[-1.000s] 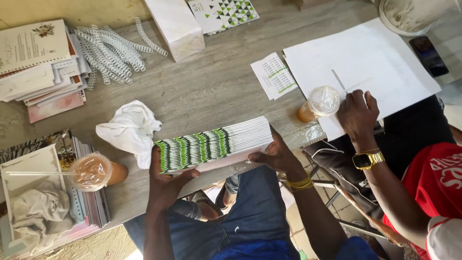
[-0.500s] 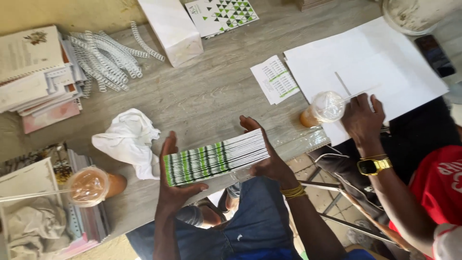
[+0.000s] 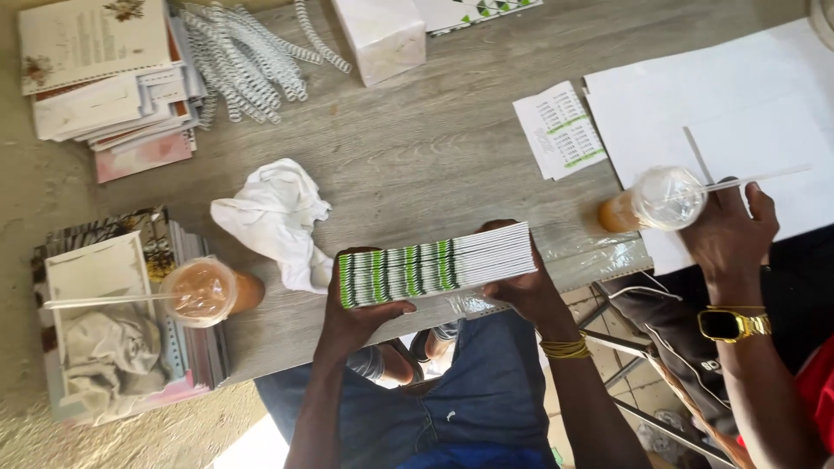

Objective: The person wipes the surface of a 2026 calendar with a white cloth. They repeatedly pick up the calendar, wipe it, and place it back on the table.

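Observation:
I hold a thick stack of thin booklets (image 3: 434,265), its edges striped green, black and white, level over the near edge of the wooden table (image 3: 417,148). My left hand (image 3: 352,317) grips the stack's left end from below, with the thumb on top. At the right end my right hand (image 3: 526,291), gold bangles on its wrist, supports the stack from behind and underneath. Crinkled clear plastic (image 3: 599,256) lies on the table just below the stack.
A crumpled white cloth (image 3: 274,217) lies left of the stack, near an iced drink with a straw (image 3: 204,291) on piled booklets (image 3: 113,347). Spiral binding coils (image 3: 243,52) and paper piles (image 3: 104,78) sit at the far left. Another person's hand with a gold watch (image 3: 730,239) rests on white sheets (image 3: 738,113) by a second drink (image 3: 660,200).
The stack has shifted slightly right in my hands. My fingers, spread half a second ago, now close around its ends. The other person's hand stays by the cup.

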